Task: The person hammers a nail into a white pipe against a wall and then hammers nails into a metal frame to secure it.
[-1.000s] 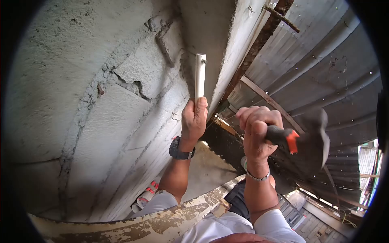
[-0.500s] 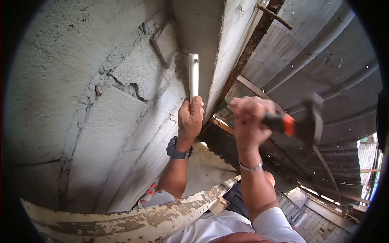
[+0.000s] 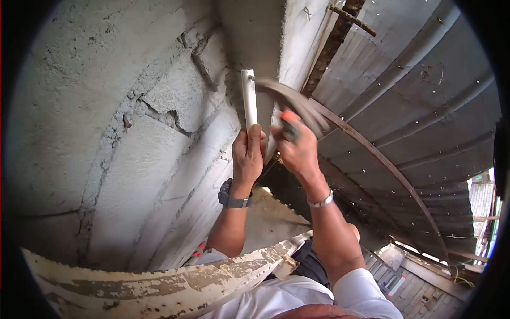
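My left hand [image 3: 247, 157] is closed around the lower end of a slim white tube [image 3: 249, 103], thumb on its front, holding it nearly upright against the concrete corner. A small nail [image 3: 252, 78] sticks out near the tube's top. Wrapped round a hammer's handle, my right hand [image 3: 298, 151] is just to the right of the tube. The hammer [image 3: 305, 106] has an orange band; its head is smeared by motion, with one end of the blur close to the nail.
Cracked concrete wall [image 3: 133, 170] fills the left, with a rusty peg [image 3: 127, 122] jutting out. Corrugated metal sheets [image 3: 404, 122] stand at the right. A curved beam with peeling paint [image 3: 175, 287] crosses below my arms. A rusty bar [image 3: 353, 20] protrudes at the top.
My right hand has swung the hammer leftward, from out at the right to beside the tube's top. My left hand keeps its hold on the tube, and the view has shifted slightly.
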The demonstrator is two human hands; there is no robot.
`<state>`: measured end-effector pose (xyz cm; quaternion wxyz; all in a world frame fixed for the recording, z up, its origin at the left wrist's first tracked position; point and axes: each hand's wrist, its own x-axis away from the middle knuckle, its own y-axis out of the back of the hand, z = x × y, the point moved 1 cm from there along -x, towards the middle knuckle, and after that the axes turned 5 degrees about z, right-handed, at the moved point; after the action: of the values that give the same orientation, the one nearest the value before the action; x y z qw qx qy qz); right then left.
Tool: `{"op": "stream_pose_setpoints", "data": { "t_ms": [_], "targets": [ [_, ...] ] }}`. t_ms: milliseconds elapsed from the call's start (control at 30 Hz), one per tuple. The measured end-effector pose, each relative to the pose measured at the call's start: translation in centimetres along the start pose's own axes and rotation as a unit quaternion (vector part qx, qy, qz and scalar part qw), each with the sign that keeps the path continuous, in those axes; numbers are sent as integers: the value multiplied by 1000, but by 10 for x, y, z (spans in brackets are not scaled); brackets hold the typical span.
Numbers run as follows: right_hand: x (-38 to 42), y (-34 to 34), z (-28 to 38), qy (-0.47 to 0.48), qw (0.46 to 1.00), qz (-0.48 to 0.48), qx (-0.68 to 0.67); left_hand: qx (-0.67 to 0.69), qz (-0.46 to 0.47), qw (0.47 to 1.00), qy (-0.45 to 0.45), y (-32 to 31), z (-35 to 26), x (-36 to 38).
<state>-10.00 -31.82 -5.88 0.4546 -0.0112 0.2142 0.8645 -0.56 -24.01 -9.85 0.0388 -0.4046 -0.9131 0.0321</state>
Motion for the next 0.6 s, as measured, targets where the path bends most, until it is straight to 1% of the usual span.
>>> {"op": "stream_pose_setpoints", "data": {
  "t_ms": [33,67,100,133,167,200,233,267,300,333,367,400,433,467,500,533,567,600],
  "targets": [
    [1,6,2,-138,990,36,-14,-4,7,1000,-5,0,-5,-4],
    [4,15,11,-109,992,2,-58,39,31,999,-1,2,-10,-9],
    [22,28,17,-99,990,-28,-96,84,53,995,22,2,-8,1],
    [28,35,20,-39,991,-59,-118,78,48,996,-16,0,-8,1],
    [34,39,30,43,969,-68,-232,80,47,995,-20,-2,-7,-1],
    [29,38,38,129,941,-85,-302,78,48,996,-16,-1,-5,0],
    [21,35,44,216,898,-101,-369,75,50,996,-16,0,-6,0],
    [16,28,44,242,880,-125,-389,72,53,996,-14,2,-8,0],
    [10,15,38,206,883,-156,-391,71,53,996,-16,2,-10,1],
    [0,8,30,138,964,-115,-196,78,44,996,7,2,-12,3],
    [-6,5,24,60,996,-72,8,84,38,995,30,1,-13,5],
    [-5,9,20,-5,999,-13,31,108,26,993,51,0,-11,3],
    [-6,13,16,-68,995,46,52,104,30,993,46,2,-14,-3],
    [1,19,24,-93,993,57,55,99,37,994,29,2,-14,-6],
    [10,21,37,21,1000,-10,-19,95,40,994,27,3,-9,0],
    [25,28,45,40,999,-22,5,112,67,991,-8,4,-7,0],
    [30,34,54,73,996,-35,27,114,66,991,-10,3,-5,-2],
    [28,34,66,122,982,-60,-132,116,64,991,-8,3,-3,-1]
  ]
}}
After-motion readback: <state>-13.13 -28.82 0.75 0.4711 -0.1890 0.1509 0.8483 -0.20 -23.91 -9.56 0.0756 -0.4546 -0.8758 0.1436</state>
